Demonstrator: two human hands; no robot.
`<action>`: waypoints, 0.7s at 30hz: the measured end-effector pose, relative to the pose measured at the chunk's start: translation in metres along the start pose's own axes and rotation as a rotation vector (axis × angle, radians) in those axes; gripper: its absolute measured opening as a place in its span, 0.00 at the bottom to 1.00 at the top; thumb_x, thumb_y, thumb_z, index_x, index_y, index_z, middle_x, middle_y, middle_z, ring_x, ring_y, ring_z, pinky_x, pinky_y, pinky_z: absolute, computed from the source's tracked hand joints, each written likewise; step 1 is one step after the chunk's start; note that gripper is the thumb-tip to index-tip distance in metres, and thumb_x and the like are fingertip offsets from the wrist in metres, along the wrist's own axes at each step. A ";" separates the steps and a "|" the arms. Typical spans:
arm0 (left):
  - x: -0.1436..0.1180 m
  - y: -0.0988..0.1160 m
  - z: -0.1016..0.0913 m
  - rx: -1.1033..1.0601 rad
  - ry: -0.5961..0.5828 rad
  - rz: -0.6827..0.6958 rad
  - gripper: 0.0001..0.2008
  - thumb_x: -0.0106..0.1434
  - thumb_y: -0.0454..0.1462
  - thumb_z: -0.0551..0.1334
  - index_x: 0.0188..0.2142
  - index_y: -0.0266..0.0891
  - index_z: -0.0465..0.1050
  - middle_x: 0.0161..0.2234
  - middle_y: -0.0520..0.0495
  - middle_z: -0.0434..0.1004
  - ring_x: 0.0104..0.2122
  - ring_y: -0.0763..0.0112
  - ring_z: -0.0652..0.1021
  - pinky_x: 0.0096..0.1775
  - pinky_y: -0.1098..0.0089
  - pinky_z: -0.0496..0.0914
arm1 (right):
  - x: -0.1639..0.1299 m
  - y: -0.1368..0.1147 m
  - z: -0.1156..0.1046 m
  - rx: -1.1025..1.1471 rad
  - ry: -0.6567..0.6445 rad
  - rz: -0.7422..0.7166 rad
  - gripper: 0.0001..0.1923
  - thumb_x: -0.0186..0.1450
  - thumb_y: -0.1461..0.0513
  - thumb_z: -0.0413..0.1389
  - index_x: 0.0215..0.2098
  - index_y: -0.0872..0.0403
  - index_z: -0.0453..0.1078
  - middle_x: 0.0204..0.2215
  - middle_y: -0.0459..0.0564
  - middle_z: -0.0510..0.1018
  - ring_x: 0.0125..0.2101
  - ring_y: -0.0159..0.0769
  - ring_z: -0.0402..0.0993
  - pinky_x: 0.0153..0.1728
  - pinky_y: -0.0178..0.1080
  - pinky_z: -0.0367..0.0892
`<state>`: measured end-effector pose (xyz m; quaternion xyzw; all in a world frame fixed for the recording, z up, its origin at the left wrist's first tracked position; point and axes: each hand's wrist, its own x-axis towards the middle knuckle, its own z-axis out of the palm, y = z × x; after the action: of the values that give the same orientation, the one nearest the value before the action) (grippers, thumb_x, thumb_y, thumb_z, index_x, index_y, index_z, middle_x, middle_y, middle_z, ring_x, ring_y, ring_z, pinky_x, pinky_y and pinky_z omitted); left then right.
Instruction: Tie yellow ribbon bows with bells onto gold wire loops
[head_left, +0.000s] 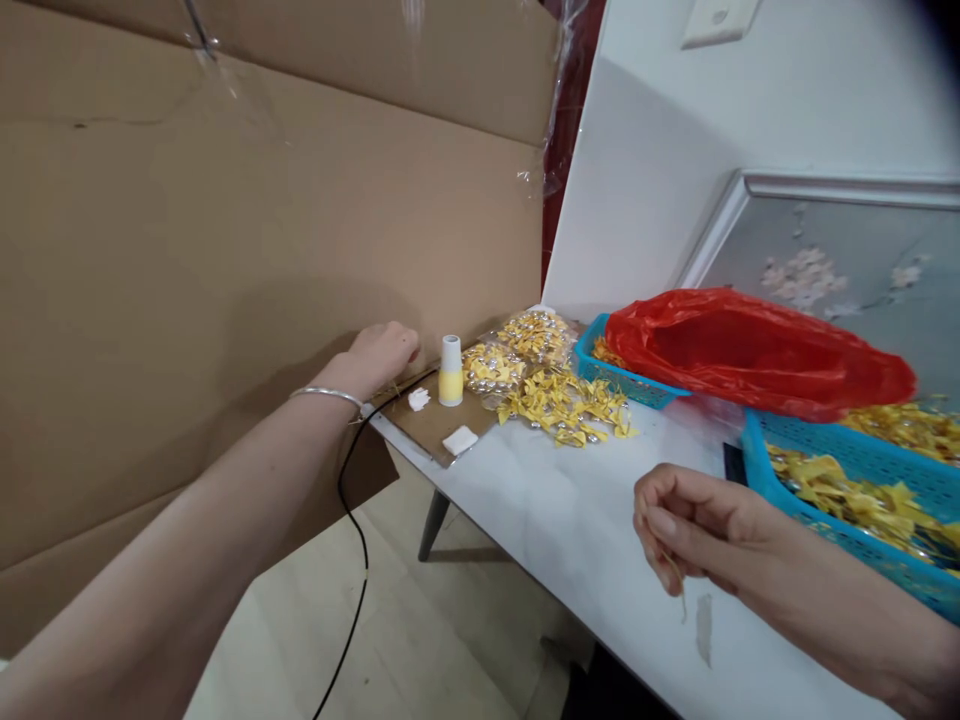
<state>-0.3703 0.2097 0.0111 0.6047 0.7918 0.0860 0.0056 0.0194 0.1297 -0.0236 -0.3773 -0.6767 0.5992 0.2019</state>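
Observation:
My left hand [384,352] is curled closed at the table's far left corner, by the cardboard, its knuckles up. Its fingertips are turned away, so what they hold is hidden; a few thin straw-coloured strands show below it. My right hand [694,525] hovers over the white table [517,500], thumb and fingers pinched on a thin yellowish strand [682,595] that hangs down. Between the hands lies a pile of yellow ribbon bows with silvery beads [566,405]. Left of it stands a small bottle [451,372] with a white cap and yellow lower part.
Large cardboard [225,250] walls off the left. Bagged bows [536,335] lie behind the pile. Blue baskets [847,530] of bows and a red plastic bag [750,350] fill the right. A brown board [427,425] carries white pads [460,440]. A black cable [365,545] hangs down.

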 end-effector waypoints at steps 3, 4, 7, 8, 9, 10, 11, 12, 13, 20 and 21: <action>0.010 0.006 0.002 0.044 -0.038 0.008 0.15 0.68 0.39 0.63 0.52 0.37 0.71 0.51 0.41 0.75 0.46 0.58 0.79 0.45 0.54 0.75 | -0.002 -0.003 0.001 0.023 -0.004 -0.008 0.18 0.68 0.46 0.56 0.31 0.51 0.66 0.24 0.42 0.70 0.26 0.30 0.66 0.31 0.35 0.63; 0.012 0.007 0.001 0.052 -0.044 0.013 0.15 0.68 0.39 0.63 0.52 0.37 0.72 0.51 0.41 0.75 0.45 0.58 0.79 0.45 0.54 0.76 | -0.003 -0.004 0.002 0.029 -0.004 -0.008 0.18 0.68 0.46 0.56 0.31 0.51 0.66 0.24 0.42 0.70 0.26 0.30 0.66 0.31 0.35 0.63; 0.014 0.006 -0.002 0.063 -0.038 0.032 0.13 0.68 0.39 0.63 0.50 0.37 0.73 0.48 0.42 0.77 0.42 0.61 0.80 0.42 0.56 0.76 | -0.004 -0.006 0.001 0.038 0.005 -0.005 0.19 0.67 0.46 0.57 0.30 0.52 0.66 0.24 0.42 0.69 0.26 0.29 0.66 0.31 0.35 0.64; 0.013 0.004 -0.004 0.065 -0.026 0.039 0.13 0.68 0.40 0.62 0.49 0.36 0.73 0.47 0.44 0.78 0.42 0.61 0.80 0.42 0.58 0.77 | -0.004 -0.007 0.001 0.038 0.005 -0.006 0.20 0.66 0.45 0.57 0.29 0.52 0.66 0.24 0.42 0.69 0.26 0.29 0.66 0.31 0.35 0.64; 0.011 0.001 -0.007 0.067 -0.013 0.046 0.13 0.69 0.41 0.62 0.47 0.35 0.74 0.46 0.46 0.78 0.41 0.61 0.80 0.42 0.59 0.76 | -0.005 -0.006 0.000 0.040 0.005 -0.005 0.20 0.66 0.45 0.57 0.29 0.52 0.66 0.24 0.42 0.69 0.26 0.29 0.66 0.31 0.35 0.64; 0.010 -0.001 -0.010 0.073 -0.002 0.053 0.14 0.69 0.42 0.62 0.46 0.34 0.75 0.45 0.47 0.78 0.41 0.61 0.80 0.43 0.60 0.76 | -0.005 -0.006 0.000 0.045 0.003 -0.002 0.20 0.67 0.45 0.57 0.30 0.52 0.66 0.24 0.42 0.69 0.26 0.29 0.66 0.31 0.35 0.64; 0.009 -0.003 -0.012 0.085 0.002 0.059 0.14 0.69 0.42 0.61 0.46 0.34 0.75 0.46 0.47 0.78 0.42 0.61 0.80 0.44 0.60 0.76 | -0.005 -0.004 -0.001 0.051 0.001 -0.001 0.19 0.67 0.46 0.57 0.30 0.52 0.66 0.24 0.42 0.69 0.26 0.28 0.66 0.31 0.35 0.63; 0.008 -0.004 -0.015 0.101 -0.006 0.065 0.14 0.68 0.42 0.62 0.46 0.34 0.75 0.46 0.47 0.78 0.43 0.60 0.80 0.45 0.59 0.75 | -0.004 -0.003 -0.001 0.059 -0.003 -0.002 0.19 0.67 0.46 0.57 0.30 0.52 0.66 0.24 0.42 0.69 0.26 0.28 0.66 0.31 0.34 0.63; 0.008 -0.005 -0.016 0.122 -0.024 0.068 0.13 0.68 0.41 0.62 0.47 0.35 0.74 0.47 0.46 0.77 0.44 0.60 0.79 0.45 0.58 0.75 | -0.004 -0.002 -0.001 0.070 -0.004 0.001 0.18 0.67 0.47 0.57 0.31 0.52 0.66 0.24 0.41 0.70 0.26 0.28 0.66 0.30 0.34 0.63; 0.011 0.002 -0.011 0.293 -0.218 0.068 0.15 0.68 0.39 0.63 0.52 0.38 0.72 0.51 0.42 0.76 0.45 0.59 0.79 0.45 0.54 0.76 | -0.001 -0.005 0.003 0.089 -0.036 -0.005 0.18 0.68 0.48 0.57 0.31 0.52 0.66 0.24 0.41 0.70 0.26 0.27 0.66 0.31 0.34 0.64; 0.011 0.003 -0.009 0.316 -0.232 0.069 0.15 0.68 0.39 0.63 0.52 0.38 0.72 0.51 0.42 0.76 0.45 0.59 0.79 0.45 0.55 0.76 | -0.001 -0.006 0.003 0.091 -0.037 -0.007 0.18 0.68 0.48 0.57 0.30 0.52 0.66 0.24 0.41 0.70 0.26 0.27 0.66 0.31 0.34 0.64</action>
<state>-0.3716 0.2200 0.0217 0.6305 0.7684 -0.1095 -0.0009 0.0166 0.1267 -0.0180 -0.3542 -0.6538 0.6354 0.2083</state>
